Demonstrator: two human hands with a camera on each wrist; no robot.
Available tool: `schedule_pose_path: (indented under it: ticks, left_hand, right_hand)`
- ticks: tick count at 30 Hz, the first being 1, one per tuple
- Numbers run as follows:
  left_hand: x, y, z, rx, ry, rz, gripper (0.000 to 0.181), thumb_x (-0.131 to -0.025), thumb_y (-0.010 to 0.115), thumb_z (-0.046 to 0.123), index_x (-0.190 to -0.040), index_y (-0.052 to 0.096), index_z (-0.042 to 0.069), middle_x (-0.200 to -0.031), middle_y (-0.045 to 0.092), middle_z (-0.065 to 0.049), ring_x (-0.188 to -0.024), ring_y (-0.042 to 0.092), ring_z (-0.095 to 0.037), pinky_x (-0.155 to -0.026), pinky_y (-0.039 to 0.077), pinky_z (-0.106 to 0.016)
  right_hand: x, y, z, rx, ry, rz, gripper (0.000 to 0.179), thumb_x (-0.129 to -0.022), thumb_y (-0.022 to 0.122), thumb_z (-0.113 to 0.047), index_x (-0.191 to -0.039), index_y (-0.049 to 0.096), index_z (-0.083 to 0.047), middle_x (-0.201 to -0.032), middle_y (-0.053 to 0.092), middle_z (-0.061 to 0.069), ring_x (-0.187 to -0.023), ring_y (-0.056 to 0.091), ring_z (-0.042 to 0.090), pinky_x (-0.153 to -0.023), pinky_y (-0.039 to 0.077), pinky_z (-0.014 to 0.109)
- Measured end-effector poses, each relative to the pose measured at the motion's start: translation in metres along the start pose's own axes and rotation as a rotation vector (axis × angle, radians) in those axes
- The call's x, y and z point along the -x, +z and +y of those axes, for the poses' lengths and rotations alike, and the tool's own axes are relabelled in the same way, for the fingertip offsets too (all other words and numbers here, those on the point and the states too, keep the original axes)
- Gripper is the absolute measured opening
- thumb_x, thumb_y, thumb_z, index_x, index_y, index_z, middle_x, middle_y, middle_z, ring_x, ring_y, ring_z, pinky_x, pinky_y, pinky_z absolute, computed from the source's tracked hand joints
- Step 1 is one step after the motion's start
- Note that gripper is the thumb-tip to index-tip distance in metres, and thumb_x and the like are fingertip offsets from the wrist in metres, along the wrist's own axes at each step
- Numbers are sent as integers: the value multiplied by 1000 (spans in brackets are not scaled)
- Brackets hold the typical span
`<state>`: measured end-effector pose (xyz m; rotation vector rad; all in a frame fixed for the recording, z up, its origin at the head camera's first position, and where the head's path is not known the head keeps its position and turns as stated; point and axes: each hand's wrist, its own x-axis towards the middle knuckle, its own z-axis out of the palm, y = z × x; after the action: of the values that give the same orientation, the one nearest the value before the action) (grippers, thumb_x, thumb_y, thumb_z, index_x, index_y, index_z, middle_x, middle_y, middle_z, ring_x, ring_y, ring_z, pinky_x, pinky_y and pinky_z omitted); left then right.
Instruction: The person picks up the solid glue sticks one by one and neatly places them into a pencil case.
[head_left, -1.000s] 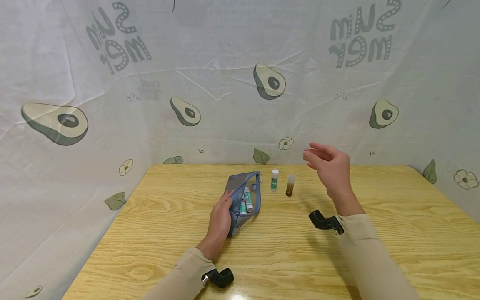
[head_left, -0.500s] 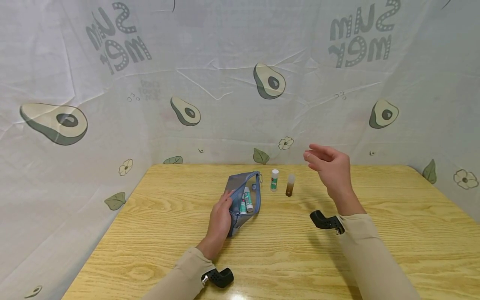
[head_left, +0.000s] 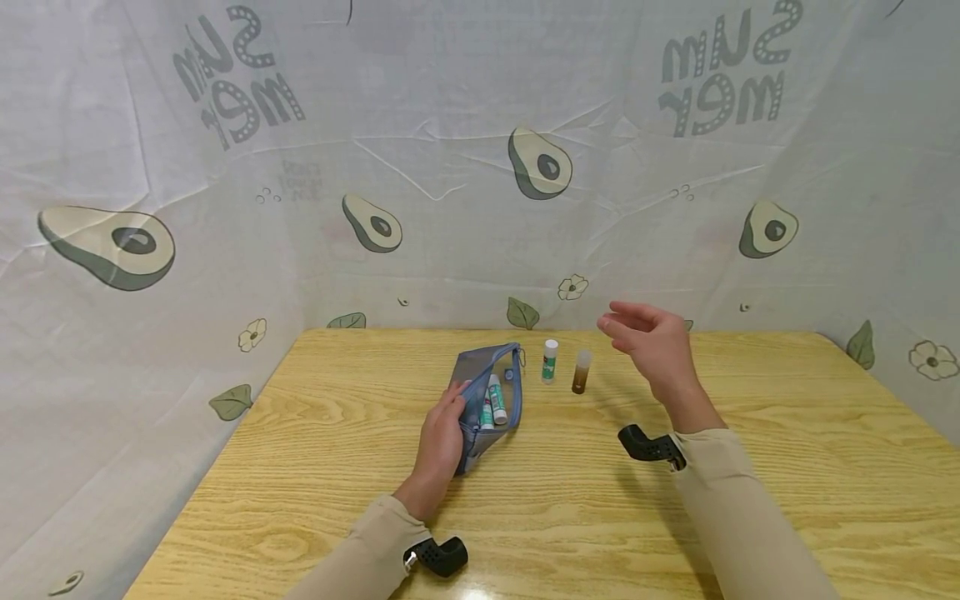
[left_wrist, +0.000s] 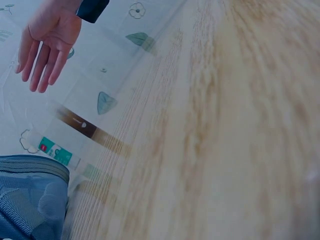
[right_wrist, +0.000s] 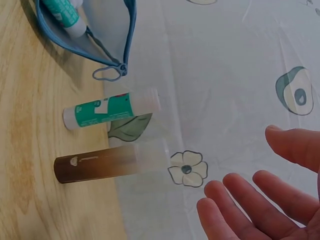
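Observation:
In the head view, my left hand (head_left: 438, 446) holds the near left side of a blue mesh zipper pouch (head_left: 474, 367), whose mouth gapes to the right. Two green-and-white glue sticks (head_left: 497, 400) lie inside it. Just right of the pouch, another green-and-white glue stick (head_left: 550, 362) stands upright. Beside that one is an upright brown tube with a frosted clear cap (head_left: 581, 373). My right hand (head_left: 660, 354) hovers to the right of the brown tube, apart from it and holding nothing. The right wrist view shows its fingers (right_wrist: 240, 205) loosely extended. The left thumb is hidden.
A light wooden table (head_left: 300, 500) carries everything. White cloth printed with avocados and flowers (head_left: 450, 100) hangs behind it and along the left side. A small zipper-pull loop (right_wrist: 107, 73) dangles from the pouch's corner.
My right hand has dropped slightly and shifted a little left, toward the brown tube. The left hand and the pouch have stayed in place.

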<state>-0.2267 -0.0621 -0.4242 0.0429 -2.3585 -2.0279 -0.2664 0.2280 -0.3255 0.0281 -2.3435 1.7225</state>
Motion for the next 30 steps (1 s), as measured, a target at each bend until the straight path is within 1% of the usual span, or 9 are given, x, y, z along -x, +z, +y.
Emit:
schedule_pose_path:
  ticks: [3, 5, 6, 9, 12, 15, 18, 23, 30]
  left_hand:
    - [0, 0, 0, -3, -2, 2, 51, -113, 32, 27, -157, 54, 11, -175, 31, -13, -166, 16, -39, -134, 14, -62]
    - [0, 0, 0, -7, -1, 5, 51, -113, 33, 27, -157, 54, 11, -175, 31, -14, -166, 17, -40, -134, 15, -61]
    - [0, 0, 0, -9, 0, 6, 51, -113, 33, 27, -157, 54, 11, -175, 32, -14, -166, 17, -40, -134, 15, -62]
    - [0, 1, 0, -7, -6, 2, 51, -113, 32, 27, -157, 54, 12, -175, 31, -13, -166, 16, -39, -134, 14, -61]
    - [1, 0, -1, -4, -11, -7, 51, -113, 31, 27, -158, 53, 12, -176, 30, -12, -166, 16, -39, -134, 14, -62]
    - [2, 0, -1, -1, -12, -14, 52, -114, 31, 27, -158, 52, 12, -176, 29, -12, -167, 15, -39, -134, 13, -62]
    - [2, 0, -1, -2, -6, -16, 52, -114, 31, 27, -158, 52, 11, -176, 29, -13, -166, 15, -39, -134, 13, -62]
    - [2, -1, 0, -5, 1, -17, 52, -114, 30, 28, -158, 52, 12, -176, 29, -13, -166, 15, -40, -134, 14, -63]
    - [2, 0, 1, -2, 3, -13, 52, -114, 31, 28, -158, 52, 12, -176, 30, -13, -166, 16, -39, -134, 14, -61]
  right_hand:
    - [-2, 1, 5, 14, 22, -35, 59, -102, 72, -33, -152, 57, -6, -128, 72, 2, -97, 68, -11, -91, 60, 17]
    - [-3, 1, 9, 25, 33, -71, 59, -102, 72, -34, -153, 57, -6, -139, 70, 12, -98, 68, -12, -92, 60, 18]
    - [-3, 1, 11, 28, 38, -90, 60, -102, 72, -34, -153, 57, -6, -142, 69, 13, -99, 68, -11, -94, 60, 20]
    - [-4, 1, 17, 17, 47, -150, 60, -102, 72, -32, -153, 56, -4, -137, 72, 8, -101, 69, -10, -97, 61, 23]
    - [-5, 1, 23, 2, 61, -193, 60, -102, 73, -31, -153, 55, -3, -138, 71, 8, -105, 68, -8, -103, 60, 29]
    - [-5, 3, 29, 10, 66, -225, 60, -102, 72, -32, -152, 56, -3, -150, 62, 19, -108, 67, -6, -108, 58, 36]
    - [-6, 4, 34, 18, 63, -249, 58, -103, 72, -30, -150, 57, -1, -153, 58, 23, -108, 68, -5, -110, 57, 41]
    - [-7, 7, 39, 23, 67, -283, 55, -103, 72, -26, -148, 58, 2, -152, 59, 26, -106, 70, -3, -112, 55, 49]
    - [-8, 9, 41, 27, 93, -296, 52, -103, 71, -23, -147, 59, 3, -152, 59, 27, -114, 72, 7, -112, 55, 49]
